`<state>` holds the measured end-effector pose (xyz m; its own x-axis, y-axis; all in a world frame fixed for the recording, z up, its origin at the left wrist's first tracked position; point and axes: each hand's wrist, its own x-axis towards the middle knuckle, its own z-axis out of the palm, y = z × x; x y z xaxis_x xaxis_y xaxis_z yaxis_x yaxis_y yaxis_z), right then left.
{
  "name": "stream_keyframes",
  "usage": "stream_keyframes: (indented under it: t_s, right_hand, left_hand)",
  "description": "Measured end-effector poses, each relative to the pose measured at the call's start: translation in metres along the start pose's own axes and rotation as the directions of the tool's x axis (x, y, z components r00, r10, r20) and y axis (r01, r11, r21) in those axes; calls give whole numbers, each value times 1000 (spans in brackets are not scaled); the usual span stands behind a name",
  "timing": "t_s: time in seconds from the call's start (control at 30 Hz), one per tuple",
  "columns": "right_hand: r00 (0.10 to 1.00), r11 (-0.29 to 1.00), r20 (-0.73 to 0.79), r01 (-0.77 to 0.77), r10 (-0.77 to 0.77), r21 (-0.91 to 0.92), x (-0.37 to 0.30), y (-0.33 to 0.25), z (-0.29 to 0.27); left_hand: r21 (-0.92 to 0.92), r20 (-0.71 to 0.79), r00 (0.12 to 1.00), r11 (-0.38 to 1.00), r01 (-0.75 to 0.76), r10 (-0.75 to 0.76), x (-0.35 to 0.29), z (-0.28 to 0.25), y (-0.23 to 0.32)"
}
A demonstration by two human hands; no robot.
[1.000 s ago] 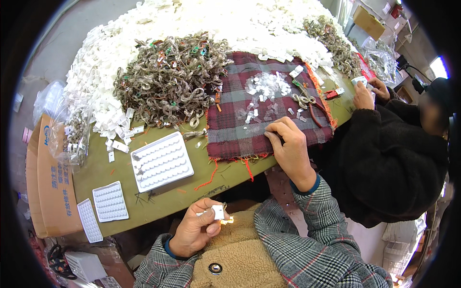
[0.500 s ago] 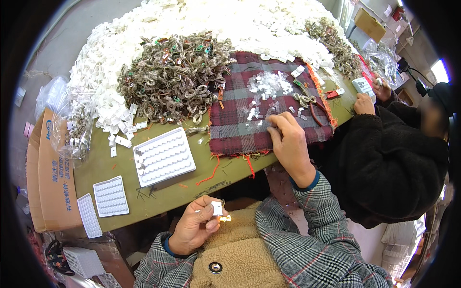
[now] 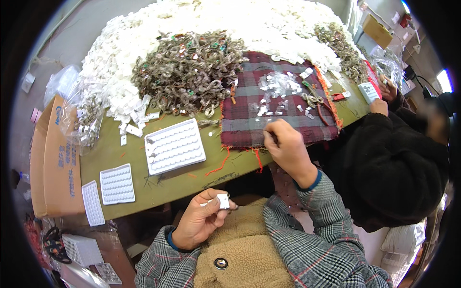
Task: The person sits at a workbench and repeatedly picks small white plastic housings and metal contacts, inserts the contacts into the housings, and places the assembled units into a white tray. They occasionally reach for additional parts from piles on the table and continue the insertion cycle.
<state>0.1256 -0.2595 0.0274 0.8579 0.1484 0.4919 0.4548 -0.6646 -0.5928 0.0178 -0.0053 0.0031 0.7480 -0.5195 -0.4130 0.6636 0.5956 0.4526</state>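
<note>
On carton (image 3: 47, 182), blue characters (image 3: 61, 157); left grip (image 3: 200, 222) holding white piece (image 3: 223, 201); right grip (image 3: 289, 149) unclear.

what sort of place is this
Probably an assembly workshop, judging by the heap of small white parts, the pile of coiled wires beside it and the second person at the same table.

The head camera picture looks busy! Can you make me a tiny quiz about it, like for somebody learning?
1. Which of the person's hands holds the boxy white plastic piece: A left, or B right?
2. True or false: the curved red-handled tool lies on the maroon-and-grey plaid cloth.
3. Fill in (left or right): the largest white plastic tray lies to the ___ of the cloth.

Key: 1. A, the left hand. 2. True. 3. Left.
</note>
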Motion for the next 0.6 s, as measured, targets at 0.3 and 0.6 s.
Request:
stream_keyframes:
  t_s: [0.3,0.6]
  right_hand:
    - [973,788,196,-27,-119,615,-52,-89,19]
    - [954,830,161,128,-253,544,-51,-98,25]
  left_hand:
    - [-2,59,972,974,-227,226,-19,-2,-4]
    - [-57,53,967,968,-245,248,-24,-5,-5]
